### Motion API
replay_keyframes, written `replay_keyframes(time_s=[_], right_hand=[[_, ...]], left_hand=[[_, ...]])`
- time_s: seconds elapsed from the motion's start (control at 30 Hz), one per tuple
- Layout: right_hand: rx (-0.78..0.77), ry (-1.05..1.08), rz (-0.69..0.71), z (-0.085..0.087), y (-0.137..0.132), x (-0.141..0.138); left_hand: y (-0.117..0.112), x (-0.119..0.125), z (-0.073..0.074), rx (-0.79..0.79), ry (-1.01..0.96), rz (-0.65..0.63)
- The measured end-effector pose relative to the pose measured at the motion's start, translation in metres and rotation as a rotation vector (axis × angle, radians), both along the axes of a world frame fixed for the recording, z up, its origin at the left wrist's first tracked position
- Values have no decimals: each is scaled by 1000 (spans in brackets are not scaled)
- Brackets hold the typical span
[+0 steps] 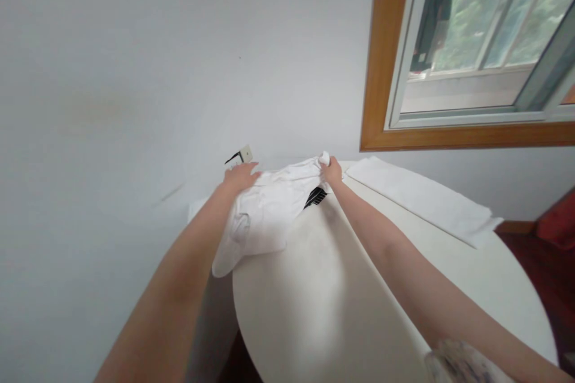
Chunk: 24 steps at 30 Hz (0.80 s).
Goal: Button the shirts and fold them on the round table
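A white garment with a black printed mark lies bunched at the far edge of a round white table, partly hanging over its left side. My left hand rests on top of the garment's far left part, fingers bent over the cloth. My right hand pinches a raised fold of the same garment at its far right corner, fingers closed on the fabric.
A folded white cloth lies on the table's far right side. A wall socket with a black plug sits on the white wall behind. A wood-framed window is at upper right, a red object at right.
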State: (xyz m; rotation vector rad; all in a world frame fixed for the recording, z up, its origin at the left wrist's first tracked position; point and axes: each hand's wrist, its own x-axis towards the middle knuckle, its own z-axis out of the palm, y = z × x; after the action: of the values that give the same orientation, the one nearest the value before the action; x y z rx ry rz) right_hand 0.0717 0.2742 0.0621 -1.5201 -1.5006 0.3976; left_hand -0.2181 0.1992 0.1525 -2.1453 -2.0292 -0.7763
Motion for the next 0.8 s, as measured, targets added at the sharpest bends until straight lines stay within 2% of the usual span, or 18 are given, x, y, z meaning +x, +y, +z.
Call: replay_keyframes(time_s=[0.1, 0.17, 0.3, 0.4, 0.47, 0.53, 0.63, 0.67, 0.73, 0.8], right_hand=[[-75, -45, 39, -27, 8, 5], [-123, -67, 47, -38, 13, 7], [-169, -71, 27, -46, 17, 11], [-172, -63, 42, -48, 13, 20], [-166, -64, 79, -50, 8, 31], [-130, -112, 137, -55, -1, 51], [-47, -391, 146, -62, -18, 94], [-38, -518, 94, -65, -24, 111], [-65, -601, 6, -71, -37, 147], [-136, -704, -139, -76, -50, 180]], left_hand=[[-5, 18, -31, -16, 182, 2], [-10, 28, -50, -93, 273, -3], [-19, 38, -91, -341, 342, -21], [-20, 38, -114, -289, 377, -5], [-18, 36, -118, -260, 379, -1], [-16, 37, -116, -262, 372, -3], [-17, 42, -107, -187, 376, 21], [-18, 46, -104, -130, 385, 31], [-22, 55, -99, -8, 398, 41], [-26, 67, -95, 76, 386, 36]])
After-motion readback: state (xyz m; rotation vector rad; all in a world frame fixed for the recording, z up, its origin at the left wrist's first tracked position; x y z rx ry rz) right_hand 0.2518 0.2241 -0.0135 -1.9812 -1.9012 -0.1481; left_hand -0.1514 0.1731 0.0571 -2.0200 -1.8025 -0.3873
